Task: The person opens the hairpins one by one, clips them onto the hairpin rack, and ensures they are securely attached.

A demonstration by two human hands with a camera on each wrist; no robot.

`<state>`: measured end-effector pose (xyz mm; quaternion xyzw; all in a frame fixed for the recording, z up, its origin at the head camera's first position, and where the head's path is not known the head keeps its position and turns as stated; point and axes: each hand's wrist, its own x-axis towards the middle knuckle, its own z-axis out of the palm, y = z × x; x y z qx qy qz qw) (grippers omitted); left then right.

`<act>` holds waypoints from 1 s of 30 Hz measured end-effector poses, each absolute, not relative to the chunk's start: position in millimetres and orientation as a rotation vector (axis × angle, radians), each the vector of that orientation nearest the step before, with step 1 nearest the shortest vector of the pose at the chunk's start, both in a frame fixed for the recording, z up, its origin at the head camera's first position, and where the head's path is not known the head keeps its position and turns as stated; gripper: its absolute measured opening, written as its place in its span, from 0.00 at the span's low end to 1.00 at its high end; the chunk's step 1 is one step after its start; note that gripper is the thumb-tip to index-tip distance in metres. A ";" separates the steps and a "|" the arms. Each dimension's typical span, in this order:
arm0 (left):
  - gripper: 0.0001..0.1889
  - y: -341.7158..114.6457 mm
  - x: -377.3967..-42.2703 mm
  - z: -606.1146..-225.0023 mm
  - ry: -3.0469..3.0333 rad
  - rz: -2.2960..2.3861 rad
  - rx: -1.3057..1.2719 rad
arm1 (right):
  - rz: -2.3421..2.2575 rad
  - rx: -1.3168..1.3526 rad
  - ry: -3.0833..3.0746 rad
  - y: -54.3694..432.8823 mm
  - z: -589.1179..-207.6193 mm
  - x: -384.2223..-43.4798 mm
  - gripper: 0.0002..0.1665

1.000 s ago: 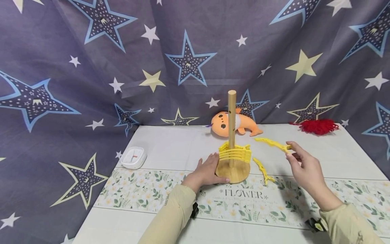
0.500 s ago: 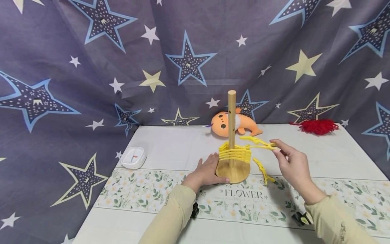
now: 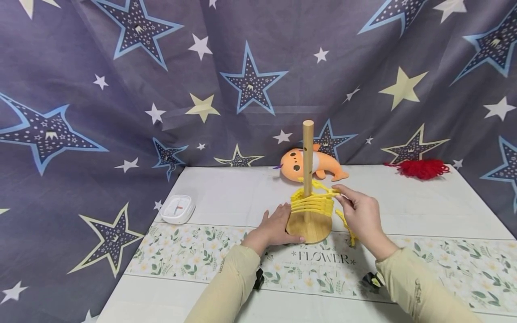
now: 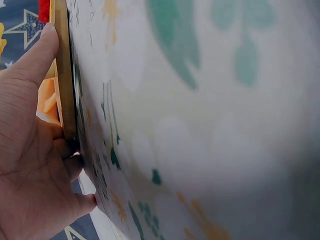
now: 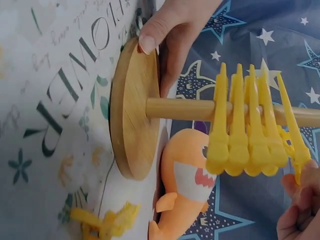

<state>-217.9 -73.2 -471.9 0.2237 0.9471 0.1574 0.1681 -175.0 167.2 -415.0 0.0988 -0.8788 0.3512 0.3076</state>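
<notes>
A wooden stand (image 3: 311, 231) with an upright post is gripped at the left side of its round base by my left hand (image 3: 273, 228), thumb at the front rim. Several curved yellow plastic clips (image 5: 247, 125) are stacked around the lower post. My right hand (image 3: 361, 220) pinches the end of another yellow clip (image 5: 290, 112), whose two spread arms pass either side of the post just above the stack. One more loose yellow clip (image 3: 342, 220) lies on the table right of the base, partly covered by the right hand in the head view.
An orange plush toy (image 3: 292, 165) lies behind the stand. A bundle of red yarn (image 3: 424, 169) sits at the back right. On the left stands a small white dial device (image 3: 177, 209). A star-patterned curtain (image 3: 250, 80) hangs behind the table.
My right hand has moved left with its clip, which has spread into two arms and come around the post above the stack. The left hand has stayed on the base.
</notes>
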 end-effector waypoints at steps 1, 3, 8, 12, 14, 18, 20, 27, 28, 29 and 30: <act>0.60 -73.2 -218.4 -473.1 2.696 0.446 0.637 | 0.926 0.267 -2.323 165.3 -415.7 -175.9 0.14; 0.60 -73.7 -218.7 -475.2 2.700 0.450 0.640 | 0.917 0.279 -2.325 161.8 -416.1 -176.7 0.14; 0.61 -73.7 -219.1 -477.0 2.702 0.461 0.646 | 0.901 0.280 -2.344 156.1 -414.6 -178.0 0.15; 0.61 -73.4 -219.0 -475.3 2.697 0.466 0.642 | 0.906 0.287 -2.373 155.2 -415.1 -178.8 0.16; 0.60 -73.4 -218.9 -474.4 2.695 0.466 0.641 | 0.912 0.306 -2.408 156.0 -416.0 -178.6 0.17; 0.60 -74.0 -217.5 -471.7 2.692 0.464 0.634 | 0.945 0.375 -2.455 159.9 -417.8 -178.1 0.20; 0.60 -74.2 -217.2 -471.4 2.692 0.465 0.630 | 0.976 0.403 -2.460 162.0 -418.4 -177.5 0.21; 0.59 -73.4 -217.1 -472.7 2.692 0.460 0.637 | 1.068 0.430 -2.460 169.4 -419.5 -172.6 0.26; 0.59 -73.3 -217.0 -472.4 2.691 0.462 0.638 | 1.072 0.423 -2.458 170.9 -419.4 -171.4 0.26; 0.59 -73.3 -217.1 -472.2 2.690 0.464 0.639 | 1.073 0.415 -2.456 172.6 -419.6 -170.3 0.26; 0.59 -73.3 -217.1 -472.0 2.689 0.468 0.638 | 1.068 0.409 -2.457 174.4 -419.6 -169.2 0.25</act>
